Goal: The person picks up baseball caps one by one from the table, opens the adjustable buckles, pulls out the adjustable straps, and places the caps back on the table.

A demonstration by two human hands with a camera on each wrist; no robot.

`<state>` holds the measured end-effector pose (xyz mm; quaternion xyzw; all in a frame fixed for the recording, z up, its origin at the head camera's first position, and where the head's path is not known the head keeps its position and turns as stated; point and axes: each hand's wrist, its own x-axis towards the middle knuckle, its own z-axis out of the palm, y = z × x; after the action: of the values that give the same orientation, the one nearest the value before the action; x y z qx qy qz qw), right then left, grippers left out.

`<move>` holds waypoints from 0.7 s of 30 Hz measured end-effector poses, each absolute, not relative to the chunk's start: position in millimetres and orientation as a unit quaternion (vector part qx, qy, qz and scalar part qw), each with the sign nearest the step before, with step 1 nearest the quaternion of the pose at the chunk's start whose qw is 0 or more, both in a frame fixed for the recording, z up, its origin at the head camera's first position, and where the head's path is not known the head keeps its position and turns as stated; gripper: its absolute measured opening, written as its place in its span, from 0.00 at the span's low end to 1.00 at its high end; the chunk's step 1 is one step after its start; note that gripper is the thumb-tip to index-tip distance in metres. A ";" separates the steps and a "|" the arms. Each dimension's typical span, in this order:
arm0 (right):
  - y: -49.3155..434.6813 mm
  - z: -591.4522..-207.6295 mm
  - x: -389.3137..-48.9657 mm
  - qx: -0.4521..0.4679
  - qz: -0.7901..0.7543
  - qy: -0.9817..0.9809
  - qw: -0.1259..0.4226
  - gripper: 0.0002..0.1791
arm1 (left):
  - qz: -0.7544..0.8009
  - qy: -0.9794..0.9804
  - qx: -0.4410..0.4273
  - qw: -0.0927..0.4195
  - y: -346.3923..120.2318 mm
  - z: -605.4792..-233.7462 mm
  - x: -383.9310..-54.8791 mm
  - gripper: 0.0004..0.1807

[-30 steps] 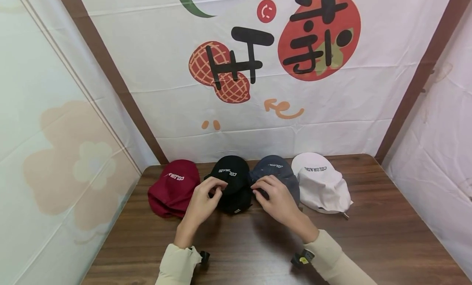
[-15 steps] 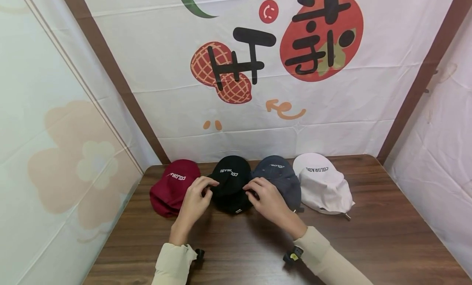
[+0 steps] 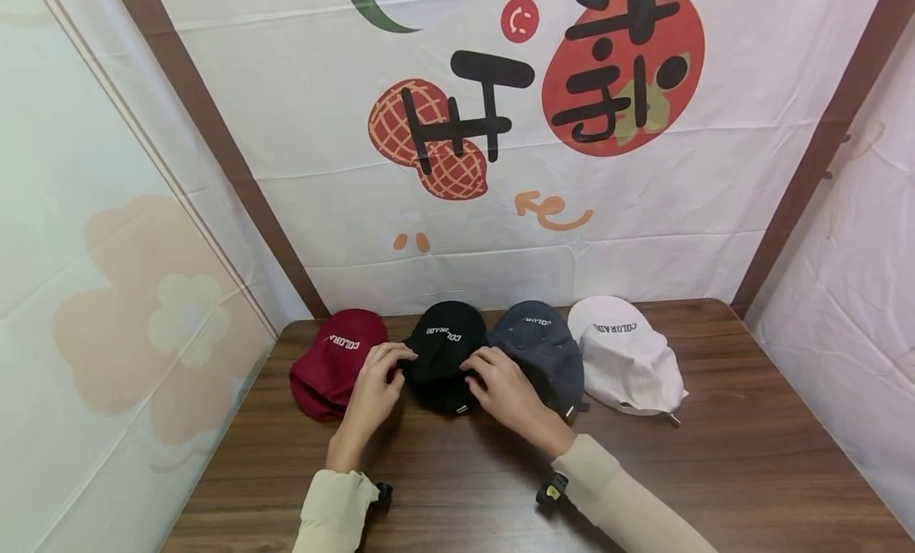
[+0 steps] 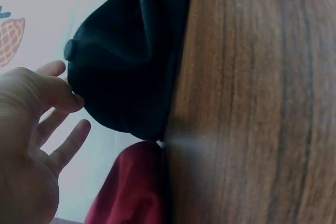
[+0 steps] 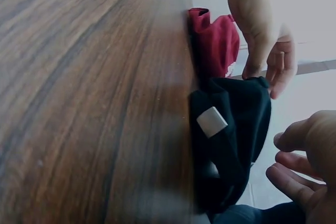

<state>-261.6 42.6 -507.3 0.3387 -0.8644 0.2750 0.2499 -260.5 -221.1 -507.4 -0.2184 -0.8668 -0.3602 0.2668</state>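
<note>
A black baseball cap with white lettering lies on the table between both hands. My left hand is at its left side, fingers loosely bent and apart. In the left wrist view, the left thumb meets the outline of the black crown; I cannot tell whether it presses. My right hand hovers by the cap's right side, in front of the navy cap. In the right wrist view, its fingers are bent and stand apart from the black cap, whose strap carries a pale tag.
A dark red cap lies to the left, and a white cap at the right end of the row. All rest on a brown wooden table against a printed white cloth backdrop.
Both hands have shifted left, the right one toward the black cap and the left one outward. The black cap's crown looks fuller; the caps keep their places.
</note>
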 end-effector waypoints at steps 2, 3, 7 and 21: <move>38.9 -509.1 -263.5 0.342 0.268 -0.865 0.250 0.10 | -0.359 -0.872 -0.210 0.259 -221.6 -508.5 -261.5 0.23; 37.0 -510.0 -264.4 0.344 0.264 -0.866 0.252 0.11 | -0.358 -0.874 -0.206 0.255 -221.8 -509.0 -262.0 0.23; 30.5 -514.6 -266.7 0.350 0.245 -0.867 0.257 0.12 | -0.350 -0.885 -0.193 0.241 -222.1 -511.0 -263.7 0.22; 20.8 -523.8 -265.1 0.349 0.213 -0.879 0.246 0.14 | -0.339 -0.898 -0.162 0.228 -220.5 -515.1 -263.0 0.13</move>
<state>-265.1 20.8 -523.8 0.3485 -0.8790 0.2130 0.2461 -263.0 -220.5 -515.1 -0.1622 -0.8982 -0.3392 0.2278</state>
